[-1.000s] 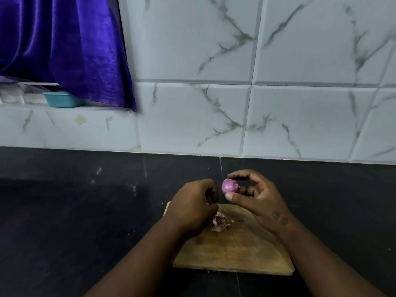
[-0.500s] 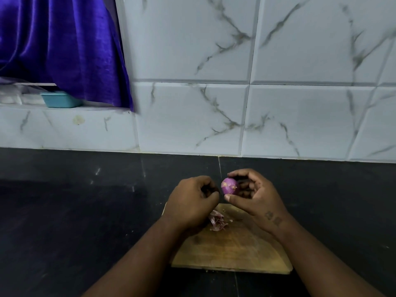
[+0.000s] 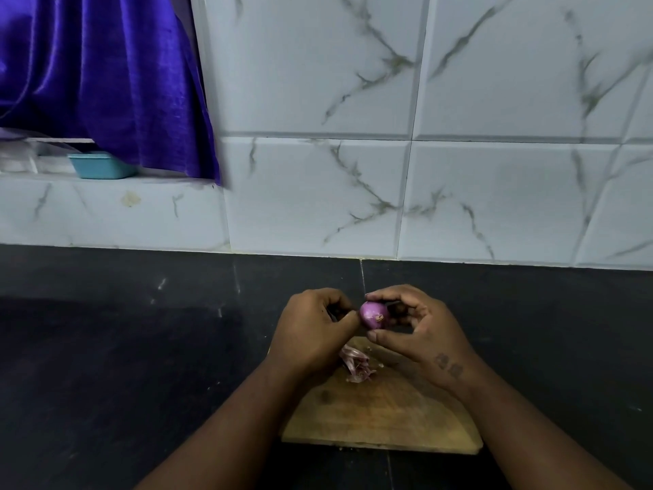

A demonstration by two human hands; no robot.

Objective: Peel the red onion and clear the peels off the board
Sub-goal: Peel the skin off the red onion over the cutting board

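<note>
A small red onion (image 3: 374, 315), glossy purple with a bit of dry skin at its tip, is held above the far end of the wooden cutting board (image 3: 381, 415). My right hand (image 3: 420, 334) grips it between thumb and fingertips. My left hand (image 3: 312, 330) is curled with its thumb and fingertips touching the onion's left side; whether it pinches a bit of skin is hidden. A small heap of pinkish peels (image 3: 355, 366) lies on the board just below the hands.
The board rests on a dark stone counter (image 3: 123, 366) that meets a white marble-tiled wall (image 3: 388, 171). At the far left a purple curtain (image 3: 106, 72) hangs over a ledge holding a teal container (image 3: 100, 166).
My left hand has closed the small gap and now touches the onion. The right hand has turned the onion slightly in its fingers. The peels on the board lie as before.
</note>
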